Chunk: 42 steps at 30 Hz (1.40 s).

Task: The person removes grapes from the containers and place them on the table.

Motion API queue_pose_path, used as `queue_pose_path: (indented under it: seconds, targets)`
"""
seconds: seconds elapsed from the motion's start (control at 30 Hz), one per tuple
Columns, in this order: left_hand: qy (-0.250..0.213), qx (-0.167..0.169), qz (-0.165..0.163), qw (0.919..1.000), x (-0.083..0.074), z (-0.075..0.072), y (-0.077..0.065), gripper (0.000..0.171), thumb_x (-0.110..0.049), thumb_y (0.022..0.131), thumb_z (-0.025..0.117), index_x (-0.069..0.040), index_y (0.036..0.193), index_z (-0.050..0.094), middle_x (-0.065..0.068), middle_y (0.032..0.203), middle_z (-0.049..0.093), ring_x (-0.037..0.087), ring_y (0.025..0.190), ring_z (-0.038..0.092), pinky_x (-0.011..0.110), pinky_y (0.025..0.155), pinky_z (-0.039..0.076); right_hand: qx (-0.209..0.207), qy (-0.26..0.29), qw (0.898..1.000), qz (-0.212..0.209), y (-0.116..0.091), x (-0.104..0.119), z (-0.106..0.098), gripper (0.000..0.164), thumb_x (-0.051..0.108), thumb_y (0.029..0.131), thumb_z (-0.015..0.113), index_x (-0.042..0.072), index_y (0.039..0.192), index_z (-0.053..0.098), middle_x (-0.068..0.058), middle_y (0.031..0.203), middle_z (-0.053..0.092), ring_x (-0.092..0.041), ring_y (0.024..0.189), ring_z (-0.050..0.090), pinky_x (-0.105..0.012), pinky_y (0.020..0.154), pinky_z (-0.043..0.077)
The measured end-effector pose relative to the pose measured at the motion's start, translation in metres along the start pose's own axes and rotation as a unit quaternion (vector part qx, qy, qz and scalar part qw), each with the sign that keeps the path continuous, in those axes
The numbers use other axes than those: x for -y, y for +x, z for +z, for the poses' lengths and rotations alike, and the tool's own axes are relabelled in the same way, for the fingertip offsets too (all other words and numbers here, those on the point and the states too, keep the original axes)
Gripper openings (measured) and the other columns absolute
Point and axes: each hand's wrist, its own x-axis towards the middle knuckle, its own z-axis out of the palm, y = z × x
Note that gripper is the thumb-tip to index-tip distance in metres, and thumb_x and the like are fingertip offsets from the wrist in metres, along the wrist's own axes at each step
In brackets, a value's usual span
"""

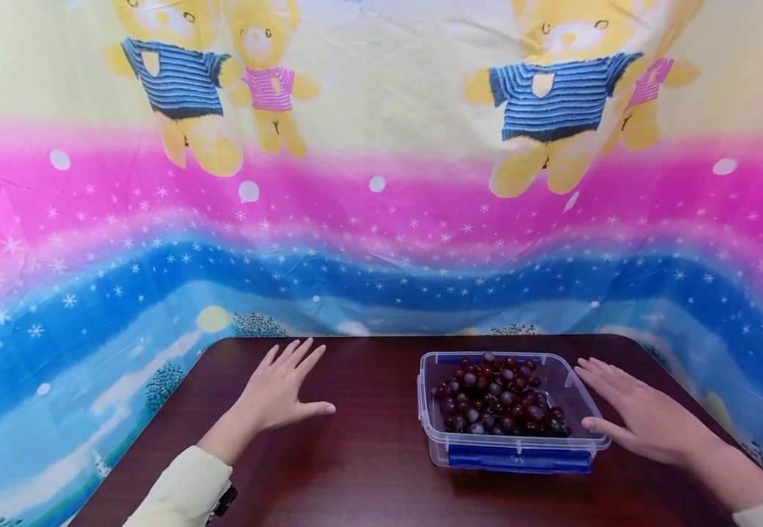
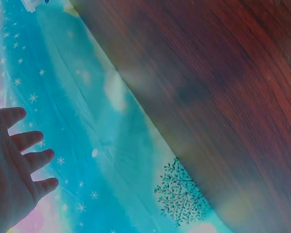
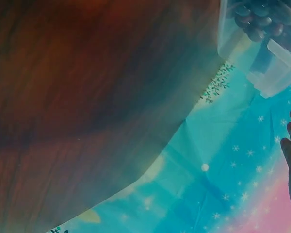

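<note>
A clear plastic food container (image 1: 513,440) with blue side clips stands on the right half of the table, without a lid on top. Dark red grapes (image 1: 496,395) are heaped inside it. Beside its right wall is my right hand (image 1: 641,410), fingers straight, the thumb right at the container's corner in the head view. My left hand (image 1: 279,391) is held over the left part of the table with fingers spread, well apart from the container and holding nothing. In the left wrist view the fingers of that hand (image 2: 14,170) stretch out straight.
The dark brown wooden table (image 1: 355,454) has rounded far corners. Behind it and along its sides hangs a printed cloth (image 1: 381,219) with teddy bears and snowflakes, meeting the table's far edge. A cream sleeve (image 1: 180,490) covers my left forearm, with a dark item at the wrist.
</note>
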Motion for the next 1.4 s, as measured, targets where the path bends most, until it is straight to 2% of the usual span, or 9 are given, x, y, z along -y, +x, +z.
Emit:
queue_pose_path:
  seconds: [0.27, 0.5, 0.7, 0.83, 1.07, 1.3, 1.4]
  targets:
    - [-0.006, -0.033, 0.037, 0.9987, -0.007, 0.003, 0.001, 0.098, -0.082, 0.077, 0.049, -0.013, 0.147, 0.045, 0.015, 0.145, 0.046, 0.035, 0.133, 0.041, 0.055, 0.109, 0.027, 0.000, 0.011, 1.000, -0.008, -0.007, 0.003, 0.006, 0.073, 0.035, 0.084, 0.074, 0.008, 0.145, 0.045, -0.012, 0.148, 0.041, 0.008, 0.138, 0.000, -0.008, 0.107, 0.001]
    - [-0.011, -0.043, 0.062, 0.9971, -0.017, 0.004, 0.006, 0.097, -0.082, 0.078, 0.049, -0.012, 0.145, 0.047, 0.013, 0.145, 0.047, 0.033, 0.134, 0.041, 0.053, 0.109, 0.029, -0.002, 0.014, 1.000, -0.014, -0.010, 0.005, 0.008, 0.067, 0.032, 0.086, 0.073, 0.008, 0.143, 0.048, -0.010, 0.148, 0.042, 0.007, 0.139, 0.003, -0.009, 0.107, 0.002]
    - [-0.031, -0.067, 0.093, 0.9929, -0.030, 0.006, 0.013, 0.094, -0.081, 0.078, 0.049, -0.010, 0.141, 0.052, 0.011, 0.139, 0.053, 0.032, 0.130, 0.046, 0.052, 0.107, 0.032, 0.004, 0.019, 1.000, -0.003, -0.013, 0.007, 0.010, 0.061, 0.030, 0.089, 0.070, 0.010, 0.143, 0.049, -0.009, 0.148, 0.042, 0.003, 0.139, 0.013, -0.007, 0.106, 0.001]
    - [-0.032, -0.067, 0.106, 0.9916, -0.040, 0.008, 0.018, 0.093, -0.081, 0.078, 0.049, -0.012, 0.141, 0.052, 0.010, 0.139, 0.053, 0.031, 0.130, 0.047, 0.051, 0.107, 0.033, 0.006, 0.017, 1.000, -0.001, -0.015, 0.007, 0.014, 0.061, 0.029, 0.090, 0.069, 0.010, 0.144, 0.047, -0.006, 0.150, 0.039, 0.001, 0.139, 0.015, -0.008, 0.106, 0.001]
    - [-0.034, -0.055, 0.123, 0.9903, -0.056, 0.010, 0.026, 0.092, -0.080, 0.078, 0.051, -0.014, 0.142, 0.051, 0.008, 0.140, 0.053, 0.029, 0.131, 0.046, 0.048, 0.109, 0.032, -0.008, 0.006, 1.000, -0.024, -0.015, 0.005, 0.018, 0.060, 0.025, 0.090, 0.068, 0.005, 0.143, 0.047, 0.000, 0.155, 0.029, 0.005, 0.140, 0.001, -0.012, 0.110, 0.001]
    - [-0.042, -0.052, 0.140, 0.9879, -0.071, 0.012, 0.033, 0.091, -0.079, 0.078, 0.053, -0.015, 0.143, 0.050, 0.007, 0.141, 0.052, 0.026, 0.132, 0.045, 0.047, 0.110, 0.031, -0.024, 0.001, 0.998, -0.051, -0.015, 0.003, 0.020, 0.062, 0.024, 0.090, 0.067, 0.004, 0.145, 0.045, 0.004, 0.158, 0.019, -0.001, 0.143, 0.001, -0.016, 0.112, 0.002]
    - [-0.044, -0.052, 0.147, 0.9868, -0.077, 0.012, 0.036, 0.091, -0.078, 0.077, 0.055, -0.015, 0.143, 0.050, 0.006, 0.141, 0.052, 0.025, 0.132, 0.044, 0.047, 0.110, 0.031, -0.025, -0.002, 0.998, -0.055, -0.015, 0.002, 0.021, 0.062, 0.024, 0.091, 0.066, 0.004, 0.145, 0.044, 0.004, 0.158, 0.019, -0.001, 0.143, 0.001, -0.017, 0.113, 0.003]
